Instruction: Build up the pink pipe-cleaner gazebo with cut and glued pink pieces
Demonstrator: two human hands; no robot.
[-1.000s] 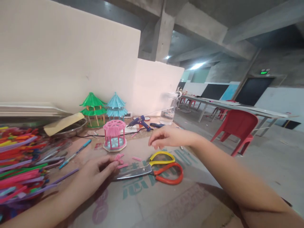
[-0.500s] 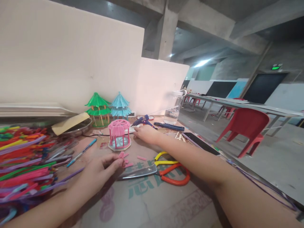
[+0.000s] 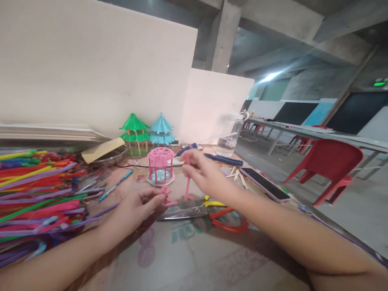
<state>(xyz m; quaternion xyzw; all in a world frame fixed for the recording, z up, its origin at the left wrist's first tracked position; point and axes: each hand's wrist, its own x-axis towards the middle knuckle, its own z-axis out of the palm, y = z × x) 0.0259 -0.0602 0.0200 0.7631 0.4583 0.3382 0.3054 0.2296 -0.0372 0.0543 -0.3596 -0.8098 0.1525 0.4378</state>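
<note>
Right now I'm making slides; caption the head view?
Left hand and right hand pinch pink pipe-cleaner pieces near a pink model pavilion.

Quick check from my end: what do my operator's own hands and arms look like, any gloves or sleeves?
Left hand and right hand are ungloved. Left forearm and right forearm are bare, with no sleeve, watch or bracelet visible.

Red chair (image 3: 332, 163), three o'clock from view centre; phone (image 3: 265, 184), four o'clock; blue pen (image 3: 115, 186), eight o'clock; metal bowl (image 3: 117, 159), nine o'clock.
</note>
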